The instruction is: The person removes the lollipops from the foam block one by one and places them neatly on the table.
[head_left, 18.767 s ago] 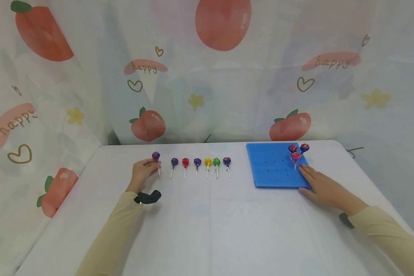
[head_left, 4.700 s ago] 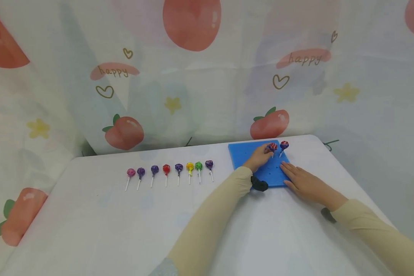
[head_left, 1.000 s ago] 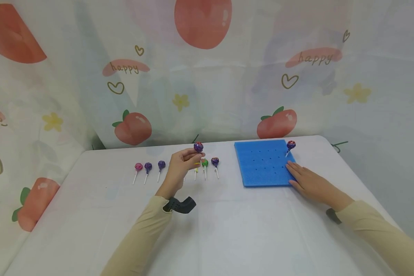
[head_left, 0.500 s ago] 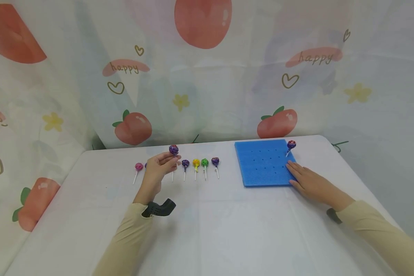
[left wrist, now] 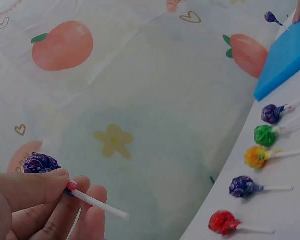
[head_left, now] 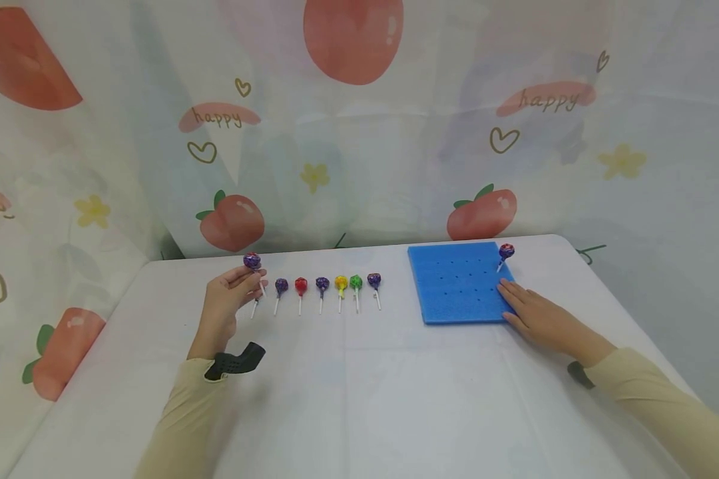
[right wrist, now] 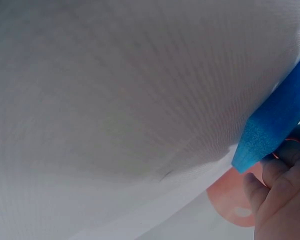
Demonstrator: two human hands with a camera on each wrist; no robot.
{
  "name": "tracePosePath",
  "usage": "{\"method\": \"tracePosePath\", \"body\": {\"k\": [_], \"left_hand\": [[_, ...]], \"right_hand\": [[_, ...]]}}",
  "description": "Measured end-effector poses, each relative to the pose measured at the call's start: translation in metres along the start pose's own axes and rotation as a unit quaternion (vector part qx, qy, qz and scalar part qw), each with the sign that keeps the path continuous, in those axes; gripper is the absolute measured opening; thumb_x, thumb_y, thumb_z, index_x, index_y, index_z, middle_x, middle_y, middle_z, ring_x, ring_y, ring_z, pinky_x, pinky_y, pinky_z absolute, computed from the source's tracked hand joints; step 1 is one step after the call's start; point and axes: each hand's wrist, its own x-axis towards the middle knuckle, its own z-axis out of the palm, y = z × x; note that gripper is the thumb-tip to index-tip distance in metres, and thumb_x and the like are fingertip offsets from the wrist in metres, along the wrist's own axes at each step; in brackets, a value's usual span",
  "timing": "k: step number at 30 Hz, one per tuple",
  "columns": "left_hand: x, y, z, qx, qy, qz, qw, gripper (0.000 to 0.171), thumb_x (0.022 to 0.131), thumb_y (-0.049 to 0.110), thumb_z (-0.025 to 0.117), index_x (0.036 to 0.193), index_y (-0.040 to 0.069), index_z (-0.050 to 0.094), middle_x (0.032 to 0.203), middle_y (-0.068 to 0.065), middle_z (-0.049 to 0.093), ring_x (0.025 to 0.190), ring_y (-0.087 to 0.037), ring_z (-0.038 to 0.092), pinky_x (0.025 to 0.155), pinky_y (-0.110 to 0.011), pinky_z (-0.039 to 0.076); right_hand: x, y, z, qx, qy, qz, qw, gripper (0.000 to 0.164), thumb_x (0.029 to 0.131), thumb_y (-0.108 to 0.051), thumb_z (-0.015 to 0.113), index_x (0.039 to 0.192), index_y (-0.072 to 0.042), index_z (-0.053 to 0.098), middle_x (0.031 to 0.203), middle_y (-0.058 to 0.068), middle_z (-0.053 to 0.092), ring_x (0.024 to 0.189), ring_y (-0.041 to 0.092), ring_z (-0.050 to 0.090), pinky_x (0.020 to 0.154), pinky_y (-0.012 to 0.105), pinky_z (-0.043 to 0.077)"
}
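Note:
My left hand [head_left: 223,305] pinches a purple-and-red wrapped lollipop [head_left: 251,260] below its head, above the left end of a row on the table. In the left wrist view the thumb and fingers hold its white stick [left wrist: 102,205], which points out to the right. A stick of another lollipop shows below the hand; the row's far left end is hidden behind it. At the right, my right hand [head_left: 542,319] lies with extended fingers on the right edge of a blue foam board [head_left: 455,306] with small holes. One purple-and-red lollipop [head_left: 506,251] stands tilted in the board's far right corner.
Between the hands lie a purple lollipop [head_left: 281,285], a red one [head_left: 301,286], a yellow one [head_left: 341,283], a green one [head_left: 356,282] and other purple ones, sticks toward me. A printed curtain [head_left: 359,166] hangs behind the white table [head_left: 371,399].
Three lollipops stood in the board at first, later two, now one. My left hand has taken one out and carried it left along the row. The right hand stays at the board's edge.

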Motion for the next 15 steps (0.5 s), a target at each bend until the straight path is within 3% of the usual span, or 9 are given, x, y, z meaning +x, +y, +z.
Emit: {"method": "tracePosePath", "body": {"k": [5,10,15], "left_hand": [[0.004,-0.004,-0.027,-0.006,0.013,-0.004,0.9999,0.054,0.091,0.026,0.060,0.138,0.002,0.045,0.088,0.022,0.065,0.085,0.005,0.064,0.077,-0.009,0.051],[0.010,-0.008,-0.048,0.011,0.028,-0.022,0.9993,0.057,0.092,0.029,0.058,0.140,0.004,0.041,0.088,0.021,0.059,0.087,0.004,0.061,0.077,-0.009,0.051],[0.017,-0.013,-0.064,0.031,0.022,-0.034,0.9987,0.058,0.094,0.029,0.056,0.141,0.002,0.039,0.090,0.017,0.055,0.080,0.007,0.059,0.075,-0.007,0.050]], "right_hand": [[0.000,0.000,-0.001,0.001,-0.001,0.001,1.000,0.066,0.095,-0.033,0.050,0.143,0.007,0.028,0.149,0.029,0.026,0.137,0.045,0.024,0.109,0.059,0.026],[0.000,-0.001,-0.001,0.000,-0.002,0.001,1.000,0.066,0.095,-0.033,0.050,0.143,0.007,0.028,0.149,0.029,0.026,0.137,0.046,0.024,0.109,0.060,0.026],[0.000,0.000,-0.001,0.001,-0.002,0.000,1.000,0.066,0.096,-0.032,0.050,0.143,0.008,0.028,0.149,0.029,0.026,0.137,0.046,0.024,0.109,0.060,0.026]]}}
